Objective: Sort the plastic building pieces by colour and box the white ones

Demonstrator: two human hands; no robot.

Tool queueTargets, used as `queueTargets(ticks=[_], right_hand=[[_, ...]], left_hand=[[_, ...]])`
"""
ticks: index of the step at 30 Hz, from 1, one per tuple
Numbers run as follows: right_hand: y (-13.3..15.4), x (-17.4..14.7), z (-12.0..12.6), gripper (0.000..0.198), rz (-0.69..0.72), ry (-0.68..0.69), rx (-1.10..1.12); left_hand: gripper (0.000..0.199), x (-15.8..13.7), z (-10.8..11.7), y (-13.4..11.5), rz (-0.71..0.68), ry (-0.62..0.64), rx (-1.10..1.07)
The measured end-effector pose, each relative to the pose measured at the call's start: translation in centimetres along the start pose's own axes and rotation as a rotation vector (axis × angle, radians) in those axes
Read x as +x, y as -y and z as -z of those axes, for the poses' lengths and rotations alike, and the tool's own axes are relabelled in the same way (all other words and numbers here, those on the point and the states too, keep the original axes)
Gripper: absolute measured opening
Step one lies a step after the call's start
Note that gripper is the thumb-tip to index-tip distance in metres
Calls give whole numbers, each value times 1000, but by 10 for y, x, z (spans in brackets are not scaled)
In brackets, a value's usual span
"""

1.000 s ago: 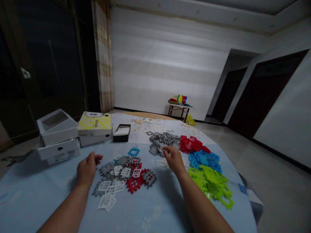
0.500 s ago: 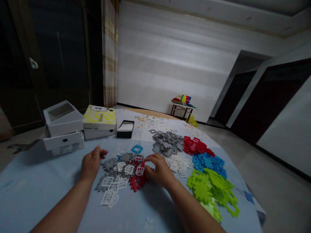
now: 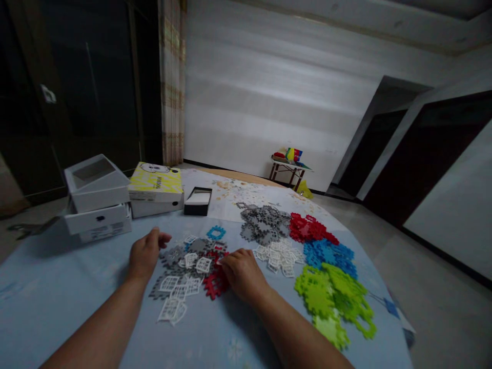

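My right hand (image 3: pixel 242 271) is over the right side of the mixed pile, its fingers pinched on a white lattice window piece, of which only a pale edge shows. Under its fingertips lie red gear-edged pieces (image 3: pixel 216 283). My left hand (image 3: pixel 145 253) rests on the cloth left of the pile, loosely curled with thumb and fingers apart and nothing in it. Between my hands are grey gear-edged pieces (image 3: pixel 175 254) with several white window pieces (image 3: pixel 179 292) on top. A blue gear-edged ring (image 3: pixel 216 232) lies just beyond.
Sorted piles stand to the right: grey (image 3: pixel 265 224), red (image 3: pixel 311 229), blue (image 3: pixel 330 256), green (image 3: pixel 334 297) and white (image 3: pixel 280 255). Back left are stacked white boxes (image 3: pixel 98 205), a yellow-lidded box (image 3: pixel 156 187) and a small black box (image 3: pixel 198 202). A light-blue cloth (image 3: pixel 84 292) covers the table.
My right hand has moved slightly left, and its fingers have closed over the white window piece on the red pieces. My left hand stays where it was.
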State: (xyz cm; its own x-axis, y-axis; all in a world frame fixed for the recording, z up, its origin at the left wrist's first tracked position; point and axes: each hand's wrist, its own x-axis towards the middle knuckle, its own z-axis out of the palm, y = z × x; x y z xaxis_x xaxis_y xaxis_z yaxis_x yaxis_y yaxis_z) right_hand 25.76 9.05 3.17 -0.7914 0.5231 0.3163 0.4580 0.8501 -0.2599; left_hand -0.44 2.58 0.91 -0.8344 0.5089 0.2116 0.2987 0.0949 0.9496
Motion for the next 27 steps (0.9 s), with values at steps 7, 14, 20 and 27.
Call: queueTargets(ticks=[7,14,20,27], right_hand=[[-47,1,32,24,-188,-223,-32],[-86,-8,64,25,-417,-284,-138],[-72,-9,62,28,-325,-199,87],[-28,-12,55,40,-163,203,128]], left_hand=[[44,-3,1,-3,17,12,-25],[44,-1,0,-1,31,16,-39],[45,0,1,-1,28,16,-15],[45,0,2,-1,39,16,-21]])
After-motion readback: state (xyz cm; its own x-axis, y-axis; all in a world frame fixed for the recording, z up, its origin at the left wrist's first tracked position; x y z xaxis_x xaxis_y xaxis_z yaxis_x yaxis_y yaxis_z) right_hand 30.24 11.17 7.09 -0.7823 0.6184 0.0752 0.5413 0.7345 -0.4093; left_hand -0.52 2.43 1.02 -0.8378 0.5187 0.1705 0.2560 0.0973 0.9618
